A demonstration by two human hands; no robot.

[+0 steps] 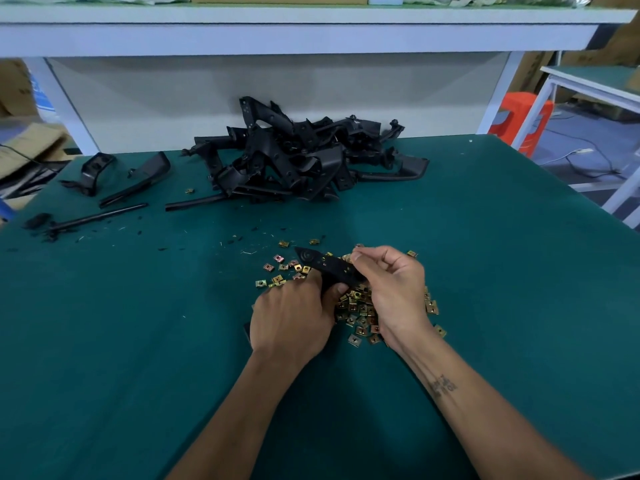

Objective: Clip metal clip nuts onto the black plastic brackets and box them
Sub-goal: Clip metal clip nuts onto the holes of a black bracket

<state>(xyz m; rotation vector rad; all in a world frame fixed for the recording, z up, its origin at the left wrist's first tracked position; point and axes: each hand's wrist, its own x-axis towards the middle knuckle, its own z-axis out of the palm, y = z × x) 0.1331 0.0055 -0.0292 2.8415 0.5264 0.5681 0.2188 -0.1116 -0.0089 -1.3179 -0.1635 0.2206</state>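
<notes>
One black bracket (327, 268) sits at frame centre, gripped by my left hand (294, 317) over the clip nuts (360, 306) on the table (138, 323). My right hand (391, 285) pinches its far edge; I judge the nut must slide on squarely.

Dim, even overhead light; soft shadows; wide-angle bend at edges; slight blur, no glare.

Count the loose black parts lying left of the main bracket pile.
4: a curved bracket at far left, a longer curved one beside it, a thin rod nearer, and a strip reaching out from the pile. More may be hidden in the pile.
</notes>
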